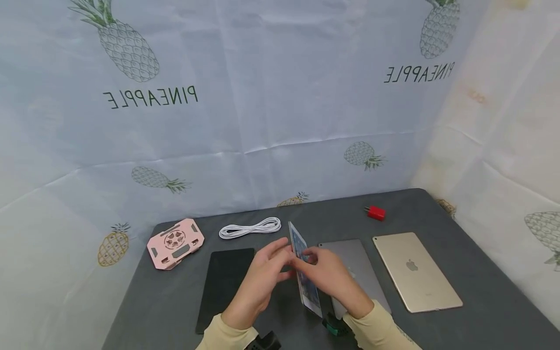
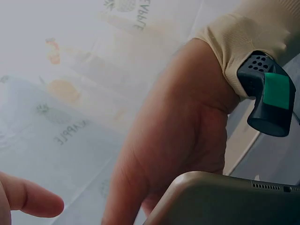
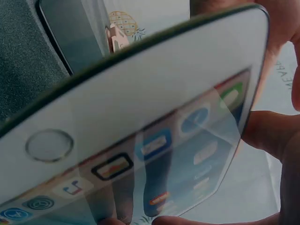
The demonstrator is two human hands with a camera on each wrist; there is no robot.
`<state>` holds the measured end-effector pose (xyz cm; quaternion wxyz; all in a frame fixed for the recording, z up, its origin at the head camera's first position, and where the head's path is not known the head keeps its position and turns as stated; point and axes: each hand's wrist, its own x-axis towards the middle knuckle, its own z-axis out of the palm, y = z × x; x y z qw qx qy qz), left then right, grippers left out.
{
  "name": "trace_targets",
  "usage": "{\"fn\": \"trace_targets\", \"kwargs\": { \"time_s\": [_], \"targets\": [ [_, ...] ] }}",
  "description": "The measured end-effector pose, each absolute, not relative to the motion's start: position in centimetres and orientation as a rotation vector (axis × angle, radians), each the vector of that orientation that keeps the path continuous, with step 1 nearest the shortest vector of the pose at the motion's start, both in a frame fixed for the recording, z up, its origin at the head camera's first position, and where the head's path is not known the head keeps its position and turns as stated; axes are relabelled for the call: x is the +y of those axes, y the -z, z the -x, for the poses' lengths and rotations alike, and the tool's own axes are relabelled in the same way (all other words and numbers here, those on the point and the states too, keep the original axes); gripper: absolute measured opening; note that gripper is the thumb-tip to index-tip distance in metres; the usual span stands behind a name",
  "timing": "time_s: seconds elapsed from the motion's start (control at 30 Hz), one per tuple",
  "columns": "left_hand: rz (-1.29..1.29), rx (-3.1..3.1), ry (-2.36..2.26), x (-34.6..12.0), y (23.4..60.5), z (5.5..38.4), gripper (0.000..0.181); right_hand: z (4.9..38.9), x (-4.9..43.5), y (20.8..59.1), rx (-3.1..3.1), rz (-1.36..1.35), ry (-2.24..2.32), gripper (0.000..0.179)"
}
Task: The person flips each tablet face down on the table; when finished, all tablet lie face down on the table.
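Observation:
A white-framed tablet stands steeply on edge between the hands, its lit screen turned to the right. My right hand pinches it, thumb at the left edge and fingers on the screen side. Close by the back of the tablet, my left hand is spread with its fingers loosely bent. The right wrist view shows the tablet's home button and app icons at close range. Beside the right forearm a grey tablet lies face down, partly hidden. A dark tablet lies left, partly behind the left forearm.
A gold tablet lies face down at the right of the dark table. Toward the back are a pink bracket-like case, a coiled white cable and a red plug adapter. A pineapple-print curtain hangs behind.

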<state>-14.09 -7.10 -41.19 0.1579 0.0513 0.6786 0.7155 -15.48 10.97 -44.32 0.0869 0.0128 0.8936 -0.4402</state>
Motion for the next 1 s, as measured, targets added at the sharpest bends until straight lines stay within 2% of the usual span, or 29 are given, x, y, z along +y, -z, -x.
{"fn": "trace_targets", "kwargs": {
  "time_s": [0.2,0.43,0.73,1.0],
  "targets": [
    [-0.152,1.906,-2.074,-6.5,41.0,14.0,0.07,15.6,11.5,43.9,2.584,-0.024,1.465,0.068],
    [-0.11,1.886,-2.023,-5.6,42.5,14.1,0.071,15.1,13.2,42.8,2.634,-0.026,1.513,0.05],
    [0.007,1.945,-1.928,-5.0,44.6,14.3,0.078,15.2,15.5,42.1,2.687,0.006,1.447,0.043],
    [0.021,1.961,-1.898,-6.3,45.6,14.3,0.081,15.3,17.1,42.9,2.631,-0.003,1.521,0.04]
  ]
}}
